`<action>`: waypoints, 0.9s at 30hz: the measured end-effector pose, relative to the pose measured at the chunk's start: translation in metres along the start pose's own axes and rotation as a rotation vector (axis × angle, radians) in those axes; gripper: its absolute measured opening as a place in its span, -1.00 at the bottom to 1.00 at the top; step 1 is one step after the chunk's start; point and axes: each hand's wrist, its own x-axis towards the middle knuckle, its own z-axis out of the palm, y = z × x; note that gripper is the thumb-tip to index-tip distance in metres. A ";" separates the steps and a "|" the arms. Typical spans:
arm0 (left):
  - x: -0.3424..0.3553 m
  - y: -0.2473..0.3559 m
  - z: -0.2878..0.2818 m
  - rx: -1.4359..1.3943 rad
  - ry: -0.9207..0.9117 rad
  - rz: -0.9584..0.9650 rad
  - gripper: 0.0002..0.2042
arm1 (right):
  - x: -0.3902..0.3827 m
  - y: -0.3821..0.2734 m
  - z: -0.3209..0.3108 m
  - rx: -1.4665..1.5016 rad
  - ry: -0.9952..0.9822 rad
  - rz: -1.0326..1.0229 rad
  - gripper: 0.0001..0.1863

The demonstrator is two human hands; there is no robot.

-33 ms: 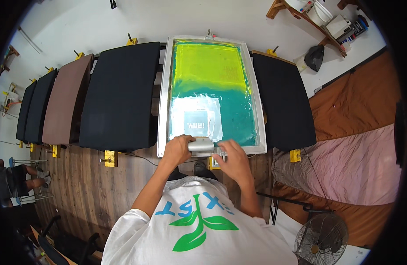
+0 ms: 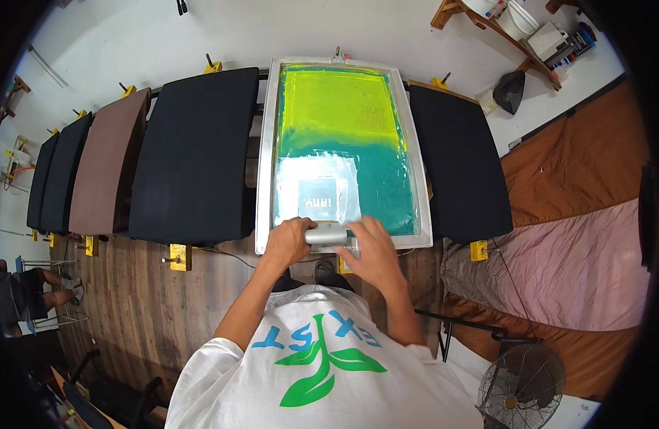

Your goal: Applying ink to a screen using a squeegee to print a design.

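My left hand (image 2: 288, 241) is wrapped round the left end of a squeegee with a silver metal handle (image 2: 326, 235). The squeegee lies across the near end of a screen-printing frame (image 2: 422, 207), and its blade is hidden from above. At the handle's right end is my right hand (image 2: 372, 254), thumb apart from the fingers, which are slightly blurred; whether they touch the handle is unclear. Inside the frame, bright yellow-green ink (image 2: 337, 100) covers the far part of the teal mesh (image 2: 383, 186). A pale rectangular area with lettering (image 2: 318, 193) shows near the squeegee.
Black padded boards (image 2: 194, 157) and a brownish one (image 2: 108, 164) line up on the left. Another black board (image 2: 458, 164) stands close on the right. Brown and pink cloth (image 2: 558, 257) hangs beyond it. A fan (image 2: 521, 390) is at lower right. Another person's legs (image 2: 54, 294) show at far left.
My right hand has shifted slightly left and up, closer to the squeegee handle's right end. The left hand and the squeegee look unmoved.
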 end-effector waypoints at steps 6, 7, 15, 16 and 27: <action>0.018 -0.003 -0.008 0.033 -0.087 -0.024 -0.65 | 0.047 0.025 0.061 -0.214 -0.287 -0.123 -0.62; 0.022 -0.003 -0.008 0.035 -0.118 -0.035 -0.66 | 0.052 0.026 0.062 -0.147 -0.417 -0.032 -0.66; 0.083 -0.014 -0.048 0.015 -0.314 -0.010 -0.61 | 0.112 0.025 0.044 -0.137 -0.523 0.051 -0.70; 0.088 -0.017 -0.052 0.043 -0.239 0.040 -0.64 | 0.123 0.020 0.042 -0.136 -0.527 0.052 -0.70; 0.117 -0.049 -0.057 0.134 -0.094 0.054 -0.61 | 0.160 0.026 0.086 -0.167 -0.384 0.057 -0.74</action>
